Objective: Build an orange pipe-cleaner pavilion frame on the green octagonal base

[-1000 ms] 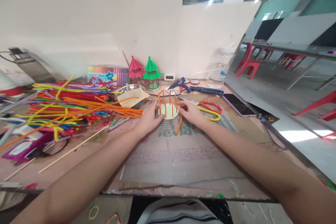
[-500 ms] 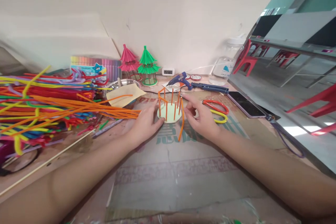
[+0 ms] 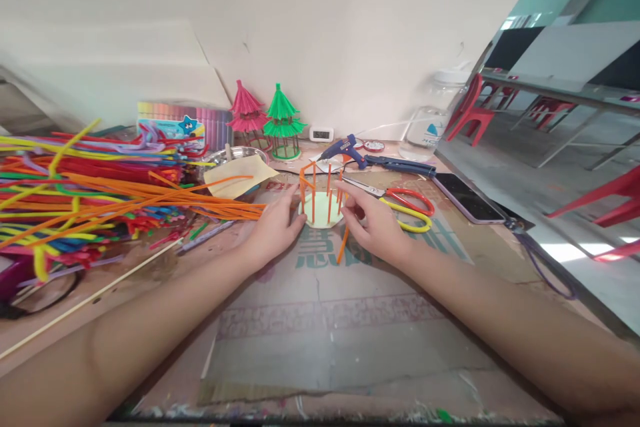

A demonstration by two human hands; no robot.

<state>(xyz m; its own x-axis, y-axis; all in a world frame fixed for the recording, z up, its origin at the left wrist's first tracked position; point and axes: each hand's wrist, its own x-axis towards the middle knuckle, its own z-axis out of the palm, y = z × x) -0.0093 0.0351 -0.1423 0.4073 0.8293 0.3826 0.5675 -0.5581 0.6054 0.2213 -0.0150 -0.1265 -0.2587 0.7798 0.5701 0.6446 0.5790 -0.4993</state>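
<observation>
A marker case (image 3: 170, 125) holds rows of coloured markers behind the pile of fuzzy sticks (image 3: 95, 193) on the worktop (image 3: 165, 347). Next come a metal bowl (image 3: 240, 155), partly covered by paper (image 3: 237, 177), and the left hand (image 3: 277, 223), its grip apart beside the round base (image 3: 323, 213) with upright orange posts. The right hand (image 3: 373, 220), thumb and forefinger apart, is at its right side. Farther right stands a clear bottle (image 3: 430, 127); its contents are unclear.

Left fingertips (image 3: 301, 219) partly hidden behind the orange posts (image 3: 313, 205); purple object (image 3: 14, 277) cut off by left edge; clock digits (image 3: 321, 135) too small to read.
</observation>
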